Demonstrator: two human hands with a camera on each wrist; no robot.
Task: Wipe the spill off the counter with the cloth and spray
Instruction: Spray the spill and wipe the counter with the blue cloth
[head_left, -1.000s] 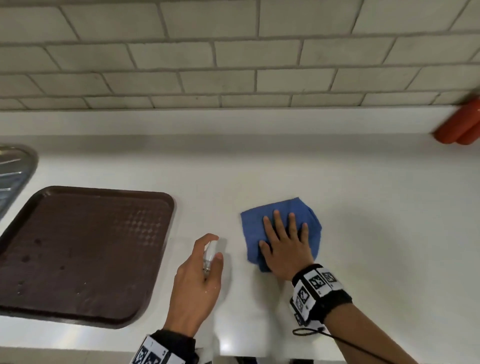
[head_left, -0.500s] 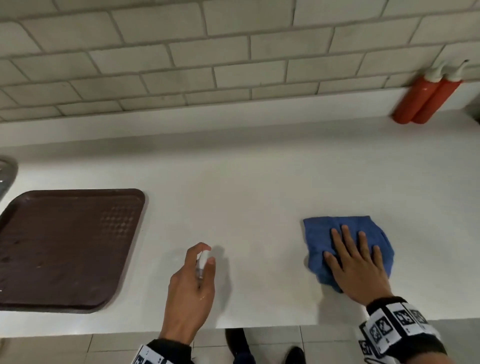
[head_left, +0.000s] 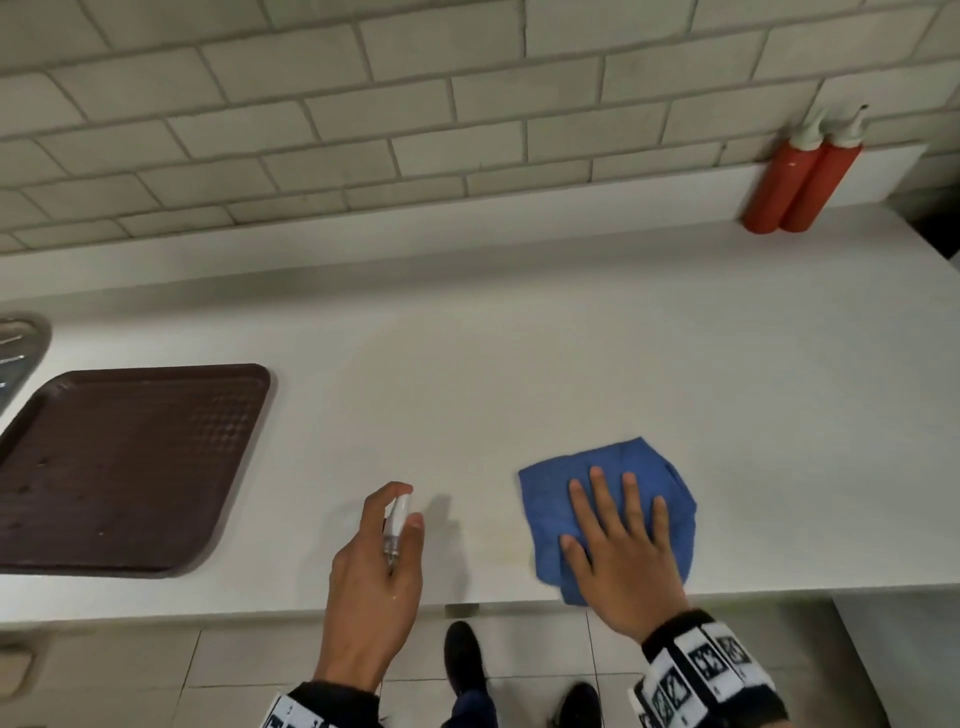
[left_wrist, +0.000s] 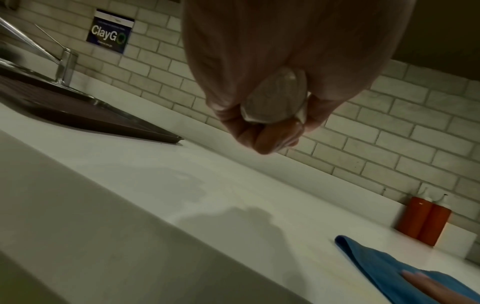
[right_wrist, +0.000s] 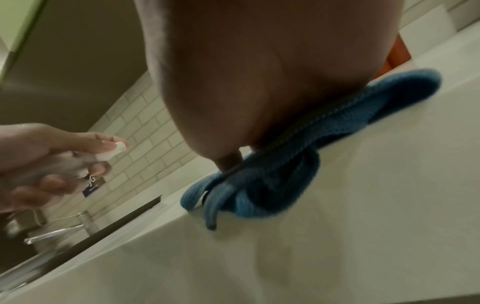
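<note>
My right hand (head_left: 618, 545) lies flat, fingers spread, pressing on a folded blue cloth (head_left: 644, 462) on the white counter (head_left: 519, 364) near its front edge. The cloth (right_wrist: 272, 185) bunches under the palm (right_wrist: 259, 72) in the right wrist view. To its left, my left hand (head_left: 374, 566) holds a small clear spray bottle (head_left: 397, 525) upright above the counter, with the index finger curled over its top. The bottle's base (left_wrist: 275, 96) shows inside the fist (left_wrist: 259, 61). A faint wet patch (left_wrist: 187, 185) shines on the counter beneath the left hand.
A brown tray (head_left: 119, 467) lies on the counter at the left, with a steel sink (head_left: 15, 343) and tap (left_wrist: 64, 65) beyond it. Two red squeeze bottles (head_left: 800, 182) stand against the tiled wall at the far right. The counter ends just right of them.
My right hand slid the cloth to the right, away from the spray bottle, then back a little to the left and nearer the front edge. The left hand kept holding the bottle in place.
</note>
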